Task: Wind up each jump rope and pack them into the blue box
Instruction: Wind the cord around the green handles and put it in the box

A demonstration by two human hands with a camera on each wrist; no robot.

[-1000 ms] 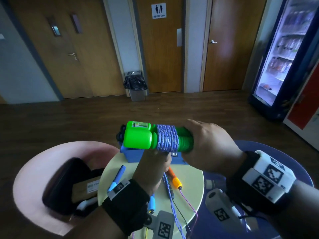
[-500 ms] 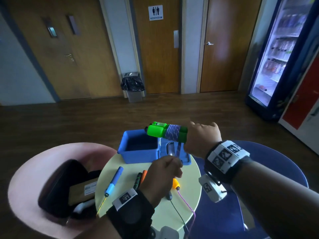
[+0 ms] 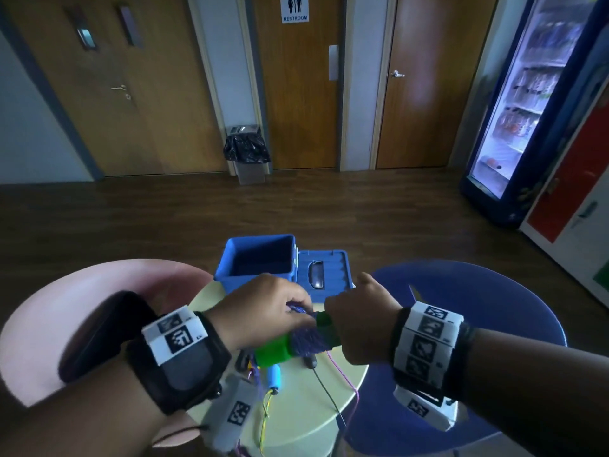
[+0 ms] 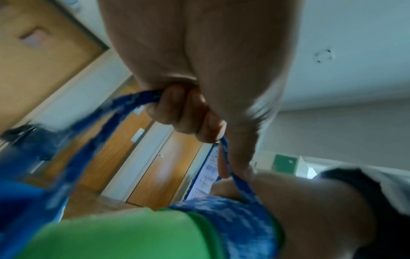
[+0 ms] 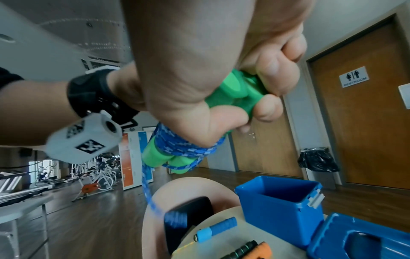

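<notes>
The tabletop (image 3: 296,410) carries the box (image 3: 227,275) at its far edge, lid swung flat to its right and nothing visible inside it. The other ropes' handles (image 5: 216,229) lie loose nearer the near edge, unwound. Half a second ago the green handles (image 3: 273,352) were raised beside the box; now they are low over the tabletop's middle, near the person. The right hand (image 3: 361,324) grips the 2 handles as a pair. The left hand (image 4: 190,112), closed round the blue rope (image 5: 188,149), has come up over the bundle for another turn. A tail hangs down on the left, so winding likely isn't finished; packing waits.
</notes>
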